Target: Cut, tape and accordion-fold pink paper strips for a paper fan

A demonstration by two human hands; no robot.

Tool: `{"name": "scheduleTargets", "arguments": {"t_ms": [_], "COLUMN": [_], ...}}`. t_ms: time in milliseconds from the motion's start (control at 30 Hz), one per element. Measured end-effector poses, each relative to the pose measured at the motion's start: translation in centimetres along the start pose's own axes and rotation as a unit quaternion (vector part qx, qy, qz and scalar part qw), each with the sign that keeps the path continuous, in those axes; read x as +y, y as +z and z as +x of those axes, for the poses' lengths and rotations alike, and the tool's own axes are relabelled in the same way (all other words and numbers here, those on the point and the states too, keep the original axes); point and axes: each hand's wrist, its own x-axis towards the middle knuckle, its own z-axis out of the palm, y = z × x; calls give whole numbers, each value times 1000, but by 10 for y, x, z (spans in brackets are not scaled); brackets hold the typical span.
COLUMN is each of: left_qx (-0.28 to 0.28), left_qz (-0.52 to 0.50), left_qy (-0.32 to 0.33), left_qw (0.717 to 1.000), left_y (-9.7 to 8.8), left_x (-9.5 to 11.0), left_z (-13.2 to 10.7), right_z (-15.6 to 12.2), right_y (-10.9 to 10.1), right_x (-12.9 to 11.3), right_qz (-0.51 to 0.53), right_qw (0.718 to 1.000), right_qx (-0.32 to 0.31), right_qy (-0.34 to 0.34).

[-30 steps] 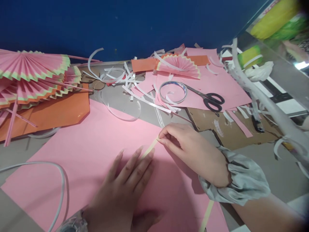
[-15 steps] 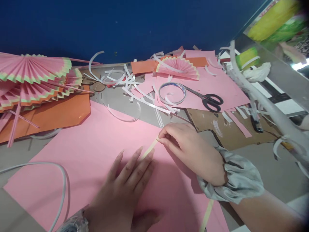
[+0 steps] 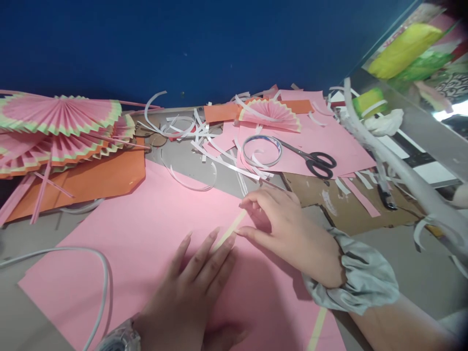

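A large pink paper sheet [image 3: 146, 224] lies flat before me. Along its right edge runs a thin cream strip [image 3: 229, 231]. My left hand [image 3: 193, 287] lies flat on the sheet, fingers stretched, fingertips touching the strip's lower part. My right hand [image 3: 288, 229], in a grey gathered cuff, rests at the strip's upper end with its fingers spread, thumb pressing down beside the strip and fingertips on the strip's top. More of the cream strip [image 3: 317, 327] shows below my right wrist.
Folded pink paper fans [image 3: 58, 129] and orange sheets [image 3: 91, 178] lie at left. White paper strips [image 3: 204, 141], a tape ring [image 3: 262, 151] and black scissors [image 3: 314, 161] lie behind. Brown cardboard [image 3: 351, 204] lies at right, a white cord [image 3: 98, 282] at lower left.
My right hand's pinch on the strip's top end has opened, its fingers now spread and pressing. The view has tilted slightly, so everything sits a little lower.
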Motion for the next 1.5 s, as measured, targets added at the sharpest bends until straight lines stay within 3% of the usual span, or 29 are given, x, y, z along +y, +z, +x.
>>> {"name": "scheduleTargets", "arguments": {"t_ms": [300, 500, 600, 767, 900, 1067, 1200, 1300, 1500], "left_qx": [7, 15, 33, 102, 79, 59, 32, 32, 41], "left_qz": [11, 14, 14, 3, -8, -6, -1, 7, 34], "left_qy": [-5, -3, -9, -84, -109, -89, -47, -58, -38], "left_qw": [1000, 1000, 999, 991, 991, 994, 998, 998, 998], "left_y": [1, 1, 1, 3, 4, 4, 2, -2, 2], "left_x": [0, 0, 2, 5, 5, 1, 1, 3, 0], "left_z": [2, 0, 0, 0, -2, -2, -1, -2, -1], "right_z": [2, 4, 1, 0, 3, 2, 0, -1, 0], "right_y": [4, -6, -6, 0, -2, -6, -7, -9, -19], "right_x": [4, 13, 12, 14, 14, 7, 4, 5, 5], "right_qz": [-11, -82, -41, -14, 3, 31, 39, 34, 22], "right_qw": [1000, 992, 997, 999, 999, 998, 999, 996, 999], "right_qx": [5, 83, 44, 2, 8, 10, -36, -64, -13], "right_qy": [17, 53, 44, 47, 54, 60, -10, -44, -31]}}
